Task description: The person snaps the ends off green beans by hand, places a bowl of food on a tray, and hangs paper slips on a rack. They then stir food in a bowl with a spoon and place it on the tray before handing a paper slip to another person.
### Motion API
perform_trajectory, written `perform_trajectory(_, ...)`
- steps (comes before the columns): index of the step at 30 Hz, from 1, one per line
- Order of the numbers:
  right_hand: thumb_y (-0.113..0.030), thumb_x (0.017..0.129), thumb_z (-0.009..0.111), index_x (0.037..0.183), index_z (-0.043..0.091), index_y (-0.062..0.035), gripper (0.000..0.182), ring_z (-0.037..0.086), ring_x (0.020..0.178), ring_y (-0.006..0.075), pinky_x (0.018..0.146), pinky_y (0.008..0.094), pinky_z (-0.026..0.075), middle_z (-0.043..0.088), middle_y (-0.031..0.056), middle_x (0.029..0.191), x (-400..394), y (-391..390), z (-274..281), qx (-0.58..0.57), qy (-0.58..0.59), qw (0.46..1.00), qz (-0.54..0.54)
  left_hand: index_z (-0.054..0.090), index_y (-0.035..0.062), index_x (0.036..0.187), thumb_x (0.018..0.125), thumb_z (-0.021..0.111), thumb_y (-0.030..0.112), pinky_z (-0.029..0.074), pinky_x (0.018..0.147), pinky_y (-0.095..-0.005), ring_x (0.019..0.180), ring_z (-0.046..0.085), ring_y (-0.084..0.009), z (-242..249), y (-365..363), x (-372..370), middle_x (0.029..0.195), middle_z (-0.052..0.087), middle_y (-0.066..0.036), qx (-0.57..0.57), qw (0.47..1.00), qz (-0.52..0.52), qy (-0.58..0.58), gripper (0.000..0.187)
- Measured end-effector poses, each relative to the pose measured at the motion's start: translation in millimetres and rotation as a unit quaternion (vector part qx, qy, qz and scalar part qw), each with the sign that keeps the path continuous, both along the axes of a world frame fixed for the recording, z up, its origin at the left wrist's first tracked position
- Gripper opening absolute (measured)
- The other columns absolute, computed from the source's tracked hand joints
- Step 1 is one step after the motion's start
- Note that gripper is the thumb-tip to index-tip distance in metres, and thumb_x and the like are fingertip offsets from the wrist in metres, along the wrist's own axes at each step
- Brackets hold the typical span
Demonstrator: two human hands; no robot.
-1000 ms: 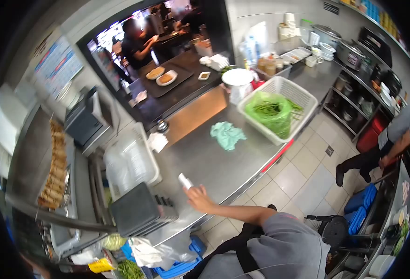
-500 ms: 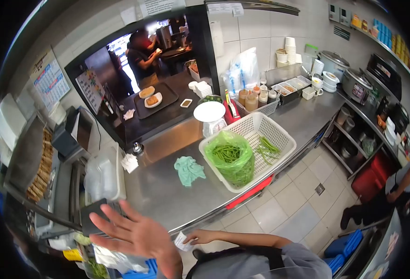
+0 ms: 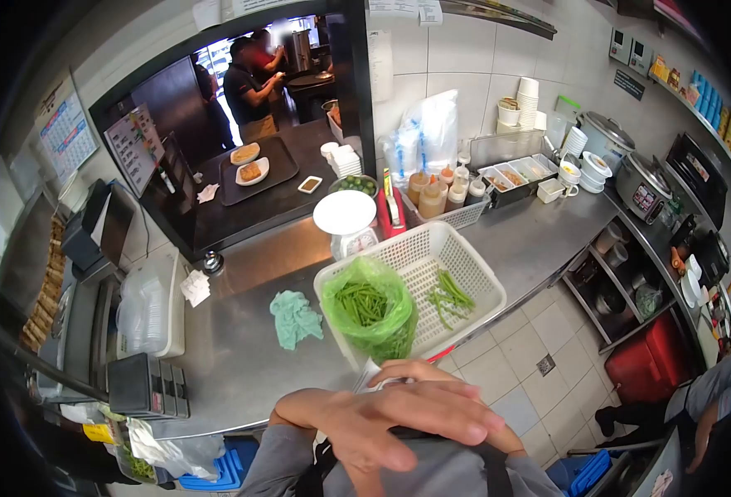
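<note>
My left hand (image 3: 399, 418) reaches across in front of my body, fingers stretched out, holding nothing. Behind it, partly covered, my right hand (image 3: 419, 373) is closed on a small white paper slip (image 3: 369, 376). Just beyond my hands is a white perforated plastic basket (image 3: 491, 291) on the steel counter. Inside it stands an open green plastic bag (image 3: 390, 335) full of green beans (image 3: 360, 304). More loose green beans (image 3: 450, 300) lie on the basket floor to the right. A crumpled teal cloth (image 3: 296, 319) rests left of the basket.
A white-topped scale (image 3: 346, 217) and a crate of sauce bottles (image 3: 465, 217) stand behind the basket. Past the pass-through, a tray (image 3: 278, 178) carries two food dishes, and people work there. Black organizer boxes (image 3: 146, 388) sit at left; another person's arm (image 3: 705, 431) shows at right.
My left hand has swung from the left to in front of my body. My right hand has risen with the paper slip toward the basket. The view has shifted.
</note>
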State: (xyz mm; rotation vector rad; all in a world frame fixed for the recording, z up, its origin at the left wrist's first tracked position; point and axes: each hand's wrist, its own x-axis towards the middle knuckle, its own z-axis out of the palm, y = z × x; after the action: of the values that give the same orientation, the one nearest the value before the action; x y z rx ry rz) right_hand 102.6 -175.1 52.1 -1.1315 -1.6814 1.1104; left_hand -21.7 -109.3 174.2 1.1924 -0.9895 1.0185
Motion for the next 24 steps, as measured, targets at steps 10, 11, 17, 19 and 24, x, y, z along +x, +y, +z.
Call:
perform_trajectory(10, 0.002, 0.080, 0.058, 0.097, 0.065, -0.0047, 0.020, 0.059, 0.080, 0.0232, 0.069, 0.0324, 0.046, 0.061, 0.0081, 0.089, 149, -12, 88, 0.121, -0.106, 0.985, -0.058, 0.047, 0.0100, 0.129, 0.077, 0.069, 0.022, 0.048, 0.080, -0.0365, 0.085, 0.063, -0.0241, -6, 72, 85, 0.094, 0.066, -0.009, 0.335, 0.753, 0.341, 0.453, 0.058)
perform_trajectory(11, 0.002, 0.080, 0.058, 0.097, 0.065, -0.0046, 0.020, 0.059, 0.080, 0.0233, 0.068, 0.0325, 0.046, 0.060, 0.0084, 0.089, 166, -5, 89, 0.126, -0.114, 0.982, -0.082, 0.048, 0.0099, 0.127, 0.077, 0.069, 0.019, 0.048, 0.076, -0.0350, 0.083, 0.063, -0.0242, -12, 74, 96, 0.092, 0.066, -0.009, 0.316, 0.744, 0.389, 0.442, 0.056)
perform_trajectory(17, 0.005, 0.079, 0.053, 0.108, 0.059, -0.0028, 0.030, 0.061, 0.093, 0.0286, 0.077, 0.0333, 0.050, 0.061, 0.0123, 0.104, 281, 61, 81, 0.307, -0.273, 0.904, -0.119, 0.048, 0.0095, 0.127, 0.078, 0.067, 0.012, 0.045, 0.053, -0.0332, 0.055, 0.057, -0.0223, -49, 76, 187, 0.063, 0.059, -0.004, 0.188, 0.619, 0.666, 0.372, 0.052)
perform_trajectory(19, 0.004, 0.076, 0.051, 0.111, 0.055, -0.0010, 0.035, 0.059, 0.100, 0.0317, 0.083, 0.0358, 0.049, 0.059, 0.0157, 0.110, 335, 92, 102, 0.348, -0.340, 0.860, -0.154, 0.045, 0.0087, 0.129, 0.077, 0.068, 0.013, 0.046, 0.055, -0.0332, 0.059, 0.058, -0.0231, -53, 74, 209, 0.067, 0.059, -0.006, 0.179, 0.602, 0.677, 0.385, 0.057)
perform_trajectory(24, 0.017, 0.076, 0.036, 0.110, 0.060, -0.0038, 0.048, 0.059, 0.085, 0.0176, 0.067, 0.0260, 0.048, 0.059, 0.0131, 0.113, 495, 235, 168, 0.463, -0.161, 0.822, -0.290, 0.046, 0.0086, 0.127, 0.077, 0.068, 0.017, 0.047, 0.059, -0.0348, 0.066, 0.060, -0.0247, -60, 54, 231, 0.076, 0.060, -0.008, 0.214, 0.534, 0.691, 0.438, 0.056)
